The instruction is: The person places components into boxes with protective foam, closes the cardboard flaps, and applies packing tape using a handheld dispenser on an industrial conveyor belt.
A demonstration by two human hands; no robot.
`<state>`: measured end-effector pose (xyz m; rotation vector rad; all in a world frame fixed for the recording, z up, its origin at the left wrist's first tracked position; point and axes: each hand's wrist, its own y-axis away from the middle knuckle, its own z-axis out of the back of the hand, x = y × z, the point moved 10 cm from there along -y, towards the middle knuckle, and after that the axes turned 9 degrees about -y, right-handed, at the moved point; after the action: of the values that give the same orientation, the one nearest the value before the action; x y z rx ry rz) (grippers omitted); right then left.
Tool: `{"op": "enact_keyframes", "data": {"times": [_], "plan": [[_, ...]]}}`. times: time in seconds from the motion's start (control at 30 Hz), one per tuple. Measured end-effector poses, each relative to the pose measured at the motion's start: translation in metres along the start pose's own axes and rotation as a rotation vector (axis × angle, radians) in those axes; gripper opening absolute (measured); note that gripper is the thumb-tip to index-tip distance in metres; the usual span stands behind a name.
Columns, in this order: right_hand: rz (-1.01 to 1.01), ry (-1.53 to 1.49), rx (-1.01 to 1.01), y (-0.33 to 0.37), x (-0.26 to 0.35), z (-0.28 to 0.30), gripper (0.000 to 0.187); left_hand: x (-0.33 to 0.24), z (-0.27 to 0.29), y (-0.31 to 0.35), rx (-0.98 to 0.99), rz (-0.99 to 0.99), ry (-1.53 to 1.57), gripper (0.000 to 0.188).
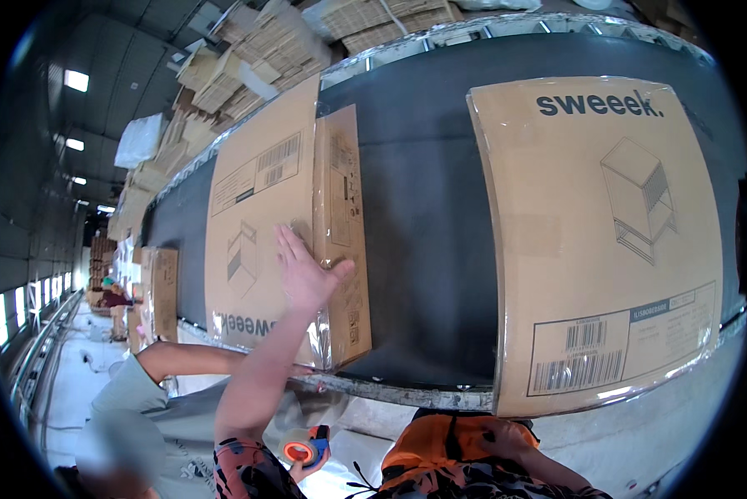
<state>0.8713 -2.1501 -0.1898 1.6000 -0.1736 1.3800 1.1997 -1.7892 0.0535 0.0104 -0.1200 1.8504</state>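
My left hand (307, 274) lies open on a brown cardboard box (257, 208), its fingers spread over the top and the thumb by the edge nearest the right. Clear tape shines along that edge, and a line drawing and labels are printed on the top. Against the orange cloth (436, 441) at my waist rests my right hand (511, 441); shadow hides most of its fingers. Farther right lies a second, larger cardboard box (590, 208), taped at its edges, with its near edge overhanging the belt's side rail.
Both boxes sit on a black conveyor belt (427, 208). At my left a co-worker in a grey shirt (195, 416) reaches to the box's near edge. A blue and orange tape dispenser (305, 447) is in a hand beside them. Stacked cardboard (265, 50) lines the far side.
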Motion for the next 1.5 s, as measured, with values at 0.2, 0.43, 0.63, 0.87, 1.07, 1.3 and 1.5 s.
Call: {"op": "enact_keyframes", "data": {"times": [0.2, 0.43, 0.63, 0.87, 1.07, 1.3, 1.5], "plan": [[-0.091, 0.033, 0.14, 0.027, 0.06, -0.001, 0.061, 0.024, -0.01, -0.105, 0.181, 0.07, -0.059, 0.135], [0.129, -0.002, 0.261, 0.079, 0.231, 0.092, 0.054, -0.006, -0.031, -0.136, 0.308, -0.003, -0.222, 0.119], [0.549, 0.346, 0.119, -0.048, 0.407, 0.244, 0.039, 0.021, -0.044, -0.126, 0.303, 0.089, -0.371, 0.108], [0.298, -0.269, -0.328, -0.385, 0.486, 0.317, 0.056, -0.019, -0.009, -0.132, 0.173, -0.092, -0.415, 0.113], [0.123, -0.975, -0.219, -0.484, 0.465, 0.237, 0.053, -0.033, 0.014, -0.123, 0.187, -0.135, -0.331, 0.108], [0.051, -1.232, -0.13, -0.522, 0.459, 0.203, 0.011, -0.01, -0.033, -0.132, 0.241, -0.028, -0.29, 0.109], [-0.054, -1.428, -0.091, -0.509, 0.453, 0.187, 0.022, -0.006, -0.03, -0.13, 0.227, -0.012, -0.277, 0.109]]}}
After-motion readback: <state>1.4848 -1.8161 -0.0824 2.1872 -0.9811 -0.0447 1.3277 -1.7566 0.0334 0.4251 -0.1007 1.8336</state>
